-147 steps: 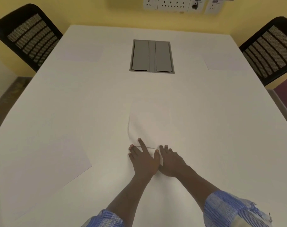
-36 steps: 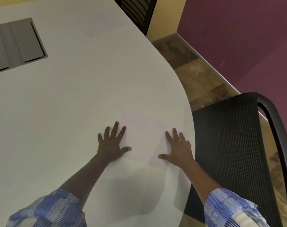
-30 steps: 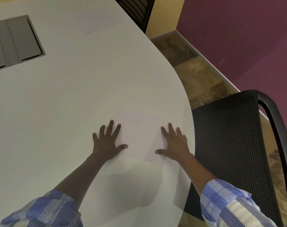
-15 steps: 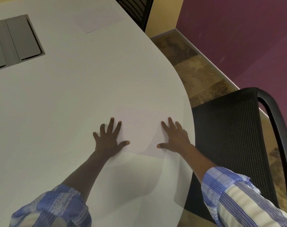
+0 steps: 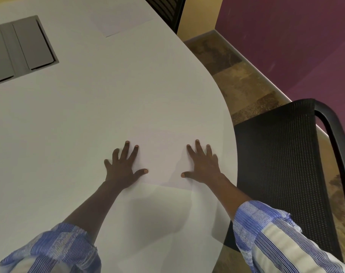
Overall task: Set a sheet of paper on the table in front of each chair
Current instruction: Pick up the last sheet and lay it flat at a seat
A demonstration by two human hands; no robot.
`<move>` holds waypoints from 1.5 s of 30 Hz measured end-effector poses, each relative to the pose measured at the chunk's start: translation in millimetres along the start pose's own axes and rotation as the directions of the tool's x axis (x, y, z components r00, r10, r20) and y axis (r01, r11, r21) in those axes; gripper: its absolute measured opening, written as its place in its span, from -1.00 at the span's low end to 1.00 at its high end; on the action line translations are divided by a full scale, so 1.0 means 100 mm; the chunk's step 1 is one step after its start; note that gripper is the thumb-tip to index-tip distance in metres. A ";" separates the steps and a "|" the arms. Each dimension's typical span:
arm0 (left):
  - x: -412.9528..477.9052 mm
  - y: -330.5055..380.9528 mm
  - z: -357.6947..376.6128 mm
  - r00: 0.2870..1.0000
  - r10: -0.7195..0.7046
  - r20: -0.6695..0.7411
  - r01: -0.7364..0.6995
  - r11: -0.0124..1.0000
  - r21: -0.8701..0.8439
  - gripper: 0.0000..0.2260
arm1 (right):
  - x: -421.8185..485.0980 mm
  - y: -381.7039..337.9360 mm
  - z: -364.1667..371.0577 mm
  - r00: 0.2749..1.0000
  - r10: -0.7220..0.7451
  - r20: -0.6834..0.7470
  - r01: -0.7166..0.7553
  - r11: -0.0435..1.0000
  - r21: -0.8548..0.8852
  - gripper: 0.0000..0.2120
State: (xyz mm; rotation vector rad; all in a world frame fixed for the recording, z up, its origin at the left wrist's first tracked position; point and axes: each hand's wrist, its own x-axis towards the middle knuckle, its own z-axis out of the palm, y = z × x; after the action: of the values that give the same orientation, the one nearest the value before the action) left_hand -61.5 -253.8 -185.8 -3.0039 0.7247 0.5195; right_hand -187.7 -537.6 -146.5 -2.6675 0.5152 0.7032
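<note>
sheet of paper (image 5: 163, 154) flat on table (image 5: 88, 115) by black mesh chair (image 5: 282, 164); left hand (image 5: 122, 168) and right hand (image 5: 204, 166) pressed on its side edges, fingers spread, gripping nothing.

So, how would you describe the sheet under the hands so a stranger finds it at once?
Start at the white table and follow its curved right edge to the near black mesh chair. The sheet of paper lies flat there, left hand and right hand pressing its sides; the far sheet lies untouched.

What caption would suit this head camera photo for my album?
Both hands, left hand and right hand, press a sheet of paper flat on the white table before a black mesh chair.
</note>
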 end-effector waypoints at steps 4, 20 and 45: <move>0.00 -0.03 -0.02 1.000 0.005 0.021 -0.005 1.000 0.004 -0.04 | 0.01 -0.02 0.03 1.000 0.003 -0.010 -0.003 1.000 -0.001 0.10; -0.74 -0.47 -0.16 0.975 -0.217 -0.055 0.210 0.972 -0.108 0.01 | -0.26 -0.27 0.15 0.988 -0.039 -0.150 0.045 0.998 0.038 0.08; -3.40 -1.62 -0.09 0.837 -0.541 -0.084 0.503 0.820 -0.271 0.04 | -1.50 -2.87 0.85 0.840 -0.535 -0.091 0.521 0.841 -0.146 -0.01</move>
State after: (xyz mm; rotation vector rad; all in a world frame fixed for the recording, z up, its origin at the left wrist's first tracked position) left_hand -271.3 40.7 -79.9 -3.2832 -0.2089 0.3604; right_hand -222.7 -212.8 -74.0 -2.7753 -0.2528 0.4015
